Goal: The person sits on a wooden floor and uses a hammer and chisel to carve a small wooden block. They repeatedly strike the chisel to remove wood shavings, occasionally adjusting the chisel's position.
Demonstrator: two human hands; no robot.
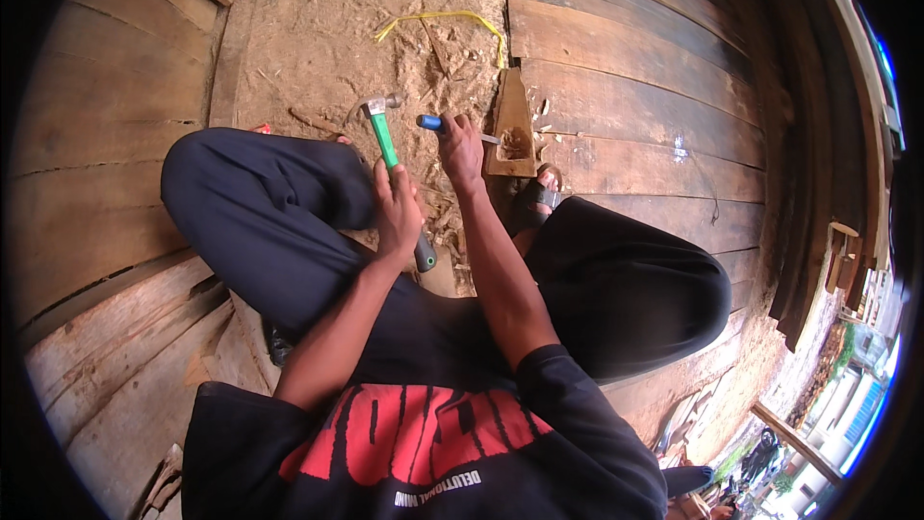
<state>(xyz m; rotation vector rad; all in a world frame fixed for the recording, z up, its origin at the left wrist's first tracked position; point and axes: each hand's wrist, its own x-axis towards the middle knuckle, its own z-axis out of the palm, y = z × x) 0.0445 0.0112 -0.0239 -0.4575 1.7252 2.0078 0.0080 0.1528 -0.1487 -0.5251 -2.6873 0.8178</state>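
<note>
- The left hand (pixel 397 215) is closed tight round the green handle of a hammer (pixel 388 143), gripping it near the lower end, so the dark butt of the handle sticks out below the fist.
- The right hand (pixel 461 148) is wrapped round a chisel (pixel 435 122) with a blue handle; the blue end pokes out to the left of the fingers and the thin metal blade runs right to the wooden block (pixel 511 125).
- Wide weathered planks (pixel 635 67) lie to the right of the wooden block and carry its right edge; more planks curve round the far left of the view.
- The person's dark-trousered knees rise on either side of the block, one to its lower left and one to its lower right, with a sandalled foot (pixel 539 195) just below the block's lower right corner.
- A patch of sawdust and shavings (pixel 337 29) spreads to the upper left of the block.
- The wooden block itself is tapered, narrow at the top and wide at the bottom, with a rough hollow cut into its lower half where the chisel blade points.
- The hammer's metal head sits to the left of the block, level with the chisel's blue end but apart from it.
- A thin yellow strap (pixel 443 17) loops on the sawdust just above the block.
</note>
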